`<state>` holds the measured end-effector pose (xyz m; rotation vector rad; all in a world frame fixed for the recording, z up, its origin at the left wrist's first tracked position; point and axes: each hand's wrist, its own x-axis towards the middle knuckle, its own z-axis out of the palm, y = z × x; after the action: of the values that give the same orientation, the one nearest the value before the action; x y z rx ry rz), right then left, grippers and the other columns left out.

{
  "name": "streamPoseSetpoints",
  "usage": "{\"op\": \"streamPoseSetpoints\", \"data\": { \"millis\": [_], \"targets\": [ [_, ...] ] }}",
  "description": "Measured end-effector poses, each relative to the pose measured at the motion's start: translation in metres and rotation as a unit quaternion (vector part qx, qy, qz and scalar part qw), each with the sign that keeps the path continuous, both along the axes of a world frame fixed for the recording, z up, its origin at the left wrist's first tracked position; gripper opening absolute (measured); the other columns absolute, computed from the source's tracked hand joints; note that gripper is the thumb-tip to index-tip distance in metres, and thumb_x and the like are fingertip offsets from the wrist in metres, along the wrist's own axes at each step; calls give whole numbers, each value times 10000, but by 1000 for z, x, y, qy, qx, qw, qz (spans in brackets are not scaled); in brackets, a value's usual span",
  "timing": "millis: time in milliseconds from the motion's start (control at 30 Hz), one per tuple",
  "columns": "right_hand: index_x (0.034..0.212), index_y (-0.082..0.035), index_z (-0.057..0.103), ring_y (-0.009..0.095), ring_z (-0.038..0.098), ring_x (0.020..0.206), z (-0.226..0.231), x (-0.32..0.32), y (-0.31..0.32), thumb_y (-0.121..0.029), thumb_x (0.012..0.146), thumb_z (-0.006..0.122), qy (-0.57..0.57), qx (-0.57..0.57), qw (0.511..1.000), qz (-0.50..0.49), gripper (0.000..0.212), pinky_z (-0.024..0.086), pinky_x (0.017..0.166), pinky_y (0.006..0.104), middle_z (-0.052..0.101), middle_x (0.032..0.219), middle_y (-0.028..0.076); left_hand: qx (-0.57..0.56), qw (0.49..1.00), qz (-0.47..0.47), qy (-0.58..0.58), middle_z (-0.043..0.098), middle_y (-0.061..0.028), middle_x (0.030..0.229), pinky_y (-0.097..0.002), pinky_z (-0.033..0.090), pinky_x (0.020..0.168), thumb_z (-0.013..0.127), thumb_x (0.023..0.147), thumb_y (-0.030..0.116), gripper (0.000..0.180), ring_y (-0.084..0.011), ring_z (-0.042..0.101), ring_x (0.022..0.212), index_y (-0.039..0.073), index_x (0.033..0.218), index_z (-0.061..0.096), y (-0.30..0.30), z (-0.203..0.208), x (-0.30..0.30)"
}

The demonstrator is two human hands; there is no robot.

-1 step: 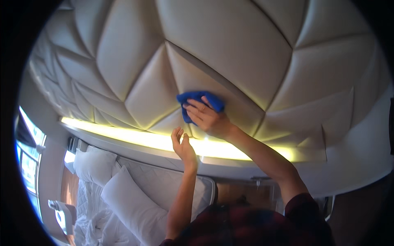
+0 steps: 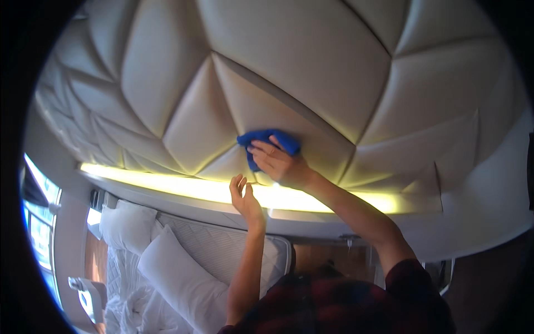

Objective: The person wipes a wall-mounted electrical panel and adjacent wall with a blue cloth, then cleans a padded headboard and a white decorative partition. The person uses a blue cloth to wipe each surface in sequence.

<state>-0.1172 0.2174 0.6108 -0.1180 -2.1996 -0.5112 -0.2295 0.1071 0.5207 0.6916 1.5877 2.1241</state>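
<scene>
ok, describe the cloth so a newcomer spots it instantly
Find the padded beige wall above the glowing yellow light strip. Just above the strip, the right hand holds the cloth against that wall. It's vivid blue, unlike the pale padding around it.

I can read no lettering, label, number or sign on anything in my view.
</scene>
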Motion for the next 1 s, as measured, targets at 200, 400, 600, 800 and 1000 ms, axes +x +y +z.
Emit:
{"op": "streamPoseSetpoints", "data": {
  "millis": [200, 400, 600, 800, 1000],
  "targets": [
    [1123, -20, 697, 305, 561, 1314, -170, 40, -67, -120, 890, 620, -57, -285, 950, -114, 265, 349, 1167, 560, 673, 1274, 117, -72, 996, 48, 10, 582, -185, 1333, -392, 480, 997, 491, 950, -29, 397, -285, 579, 1212, -66, 1345, 506, -27, -58, 29],
    [1307, -68, 623, 327, 447, 1413, -205, 72, -91, -206, 889, 649, -69, -424, 885, -179, 441, 324, 1174, 522, 552, 1456, 122, -121, 977, -94, 150, 628, -174, 1253, -378, 498, 964, 486, 940, -26, 340, -268, 615, 1128, -53, 1264, 587, -13, -76, 78],
    [1365, -54, 577, 307, 421, 1431, -194, 170, -82, -254, 939, 627, 0, -498, 817, -291, 473, 289, 1205, 501, 545, 1464, 110, -131, 935, -203, 261, 711, -157, 1116, -376, 540, 863, 548, 917, -31, 253, -280, 683, 994, -32, 1131, 681, 14, -85, 156],
    [1369, -24, 536, 318, 434, 1409, -184, 295, -77, -258, 907, 688, 27, -499, 774, -389, 539, 291, 1188, 546, 565, 1408, 132, -120, 880, -300, 348, 739, -138, 1054, -371, 559, 832, 579, 866, -65, 268, -269, 702, 974, 5, 1089, 711, 23, -97, 237],
    [1278, -72, 658, 348, 461, 1381, -192, 429, -69, -266, 923, 650, 96, -421, 744, -510, 404, 279, 1163, 612, 582, 1403, 110, -76, 813, -274, 507, 741, -132, 997, -416, 530, 850, 704, 732, -98, 293, -322, 676, 953, 21, 999, 723, 30, -105, 285]
  ]
}}
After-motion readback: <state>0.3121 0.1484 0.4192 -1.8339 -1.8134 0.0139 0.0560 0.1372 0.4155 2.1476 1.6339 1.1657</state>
